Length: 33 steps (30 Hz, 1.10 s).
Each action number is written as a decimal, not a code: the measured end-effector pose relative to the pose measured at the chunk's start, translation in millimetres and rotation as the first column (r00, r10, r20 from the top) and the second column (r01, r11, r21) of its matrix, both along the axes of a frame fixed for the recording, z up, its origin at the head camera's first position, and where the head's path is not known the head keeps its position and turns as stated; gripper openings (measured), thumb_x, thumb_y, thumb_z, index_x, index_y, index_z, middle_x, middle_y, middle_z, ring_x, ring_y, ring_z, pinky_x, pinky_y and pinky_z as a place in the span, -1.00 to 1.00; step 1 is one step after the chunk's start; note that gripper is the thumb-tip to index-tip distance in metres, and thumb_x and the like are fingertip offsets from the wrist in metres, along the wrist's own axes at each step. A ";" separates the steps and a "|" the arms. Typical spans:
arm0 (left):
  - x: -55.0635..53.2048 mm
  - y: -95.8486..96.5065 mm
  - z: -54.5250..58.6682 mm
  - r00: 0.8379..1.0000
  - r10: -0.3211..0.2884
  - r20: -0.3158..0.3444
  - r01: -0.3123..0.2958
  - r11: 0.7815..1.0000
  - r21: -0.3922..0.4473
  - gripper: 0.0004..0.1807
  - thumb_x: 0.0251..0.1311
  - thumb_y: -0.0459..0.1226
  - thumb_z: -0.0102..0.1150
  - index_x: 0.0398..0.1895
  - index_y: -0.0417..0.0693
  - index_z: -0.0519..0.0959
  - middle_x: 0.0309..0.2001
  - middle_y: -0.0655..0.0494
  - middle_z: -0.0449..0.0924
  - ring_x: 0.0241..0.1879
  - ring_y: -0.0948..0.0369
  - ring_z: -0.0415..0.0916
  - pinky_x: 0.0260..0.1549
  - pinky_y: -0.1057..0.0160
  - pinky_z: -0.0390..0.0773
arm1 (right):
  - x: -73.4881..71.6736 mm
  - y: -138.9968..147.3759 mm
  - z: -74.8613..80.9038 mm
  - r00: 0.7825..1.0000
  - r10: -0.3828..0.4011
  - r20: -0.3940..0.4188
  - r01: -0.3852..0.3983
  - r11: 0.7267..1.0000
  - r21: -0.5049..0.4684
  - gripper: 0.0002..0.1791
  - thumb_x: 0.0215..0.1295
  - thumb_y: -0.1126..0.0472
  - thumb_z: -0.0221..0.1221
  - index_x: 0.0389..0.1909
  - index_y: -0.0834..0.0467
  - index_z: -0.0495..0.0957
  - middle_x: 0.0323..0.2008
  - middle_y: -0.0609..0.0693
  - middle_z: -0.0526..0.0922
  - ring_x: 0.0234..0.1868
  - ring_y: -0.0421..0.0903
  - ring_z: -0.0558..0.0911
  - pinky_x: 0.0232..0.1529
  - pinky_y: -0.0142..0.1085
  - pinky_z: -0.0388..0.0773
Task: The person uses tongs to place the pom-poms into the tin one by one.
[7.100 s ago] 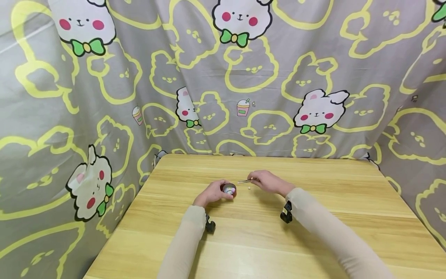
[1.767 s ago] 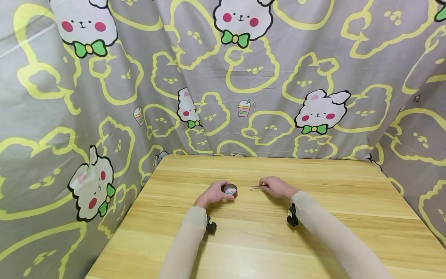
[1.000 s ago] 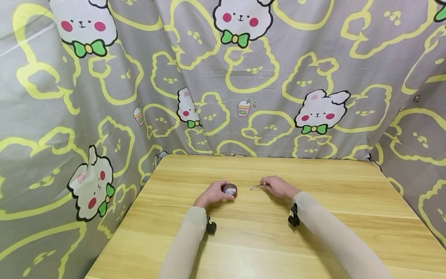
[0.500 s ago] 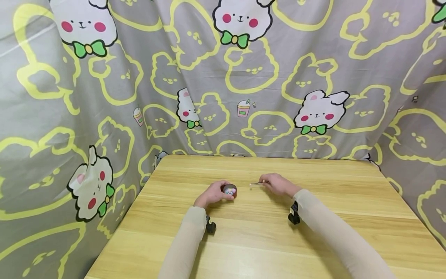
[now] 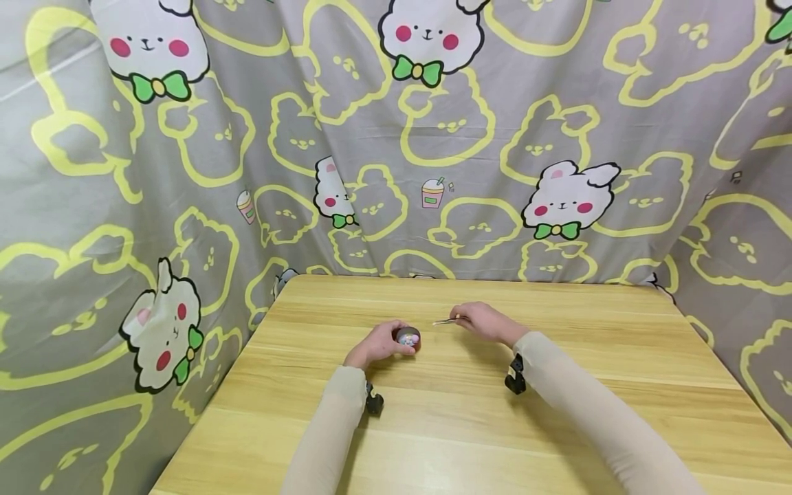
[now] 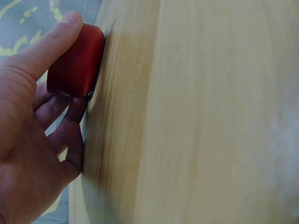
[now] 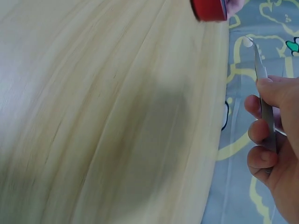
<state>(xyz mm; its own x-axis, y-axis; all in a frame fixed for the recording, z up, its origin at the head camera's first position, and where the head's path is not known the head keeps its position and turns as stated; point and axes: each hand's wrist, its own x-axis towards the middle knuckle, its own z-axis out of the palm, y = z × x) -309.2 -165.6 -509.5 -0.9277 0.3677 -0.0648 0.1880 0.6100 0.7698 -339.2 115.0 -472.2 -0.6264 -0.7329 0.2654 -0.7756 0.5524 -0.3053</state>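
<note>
A small round red tin [image 6: 77, 63] stands on the table, its dark inner wall [image 5: 406, 330] showing from above and small pastel-coloured pieces inside. My left hand [image 5: 379, 342] holds it from the left, thumb on the near side and fingers round the far side. To the right, my right hand [image 5: 485, 322] pinches metal tweezers [image 7: 266, 109] between thumb and fingers. Their tips point left toward the tin and are raised above the table. A small white bead [image 7: 247, 42] is gripped at the tips, a short way from the tin.
The light wooden table [image 5: 470, 412] carries both forearms. A grey patterned curtain [image 5: 482, 158] hangs behind the far edge and along both sides. Black wrist cameras [image 5: 515, 375] sit under the sleeves.
The white bead, earlier on the table right of the tin, is now lifted in the tweezers. My right hand has risen and moved left toward the tin; my left hand stays still.
</note>
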 end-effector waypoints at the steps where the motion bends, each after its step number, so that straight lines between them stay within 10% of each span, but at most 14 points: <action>1: 0.0 -0.1 0.1 1.000 0.000 -0.001 0.000 1.000 -0.002 -0.51 -0.04 -0.17 0.46 0.01 0.00 0.53 -0.14 0.15 0.55 -0.13 0.21 0.46 -0.08 0.17 0.44 | 0.8 -2.0 1.3 1.000 0.003 -0.002 -0.003 1.000 0.001 -0.90 0.34 0.31 0.11 -0.20 0.12 0.57 -0.30 -0.06 0.63 -0.28 -0.14 0.59 -0.23 -0.19 0.51; 33: -2.7 -1.0 -2.0 1.000 -0.003 -0.013 0.003 1.000 -0.024 -0.43 -0.04 -0.11 0.45 0.07 -0.03 0.51 -0.10 0.14 0.55 -0.11 0.21 0.46 -0.05 0.17 0.43 | 9.7 -45.9 2.8 0.996 0.093 -0.016 -0.093 0.996 -0.001 -0.89 0.33 0.33 0.11 -0.18 0.14 0.56 -0.29 -0.03 0.61 -0.25 -0.10 0.60 -0.19 -0.20 0.52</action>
<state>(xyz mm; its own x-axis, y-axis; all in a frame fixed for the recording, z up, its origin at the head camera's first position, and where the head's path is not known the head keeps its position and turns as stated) -311.9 -166.6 -511.6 -0.9274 0.3688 -0.0617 0.1997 0.6279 0.7522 -329.5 69.1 -469.4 -0.5510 -0.7874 0.2766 -0.8287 0.4769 -0.2931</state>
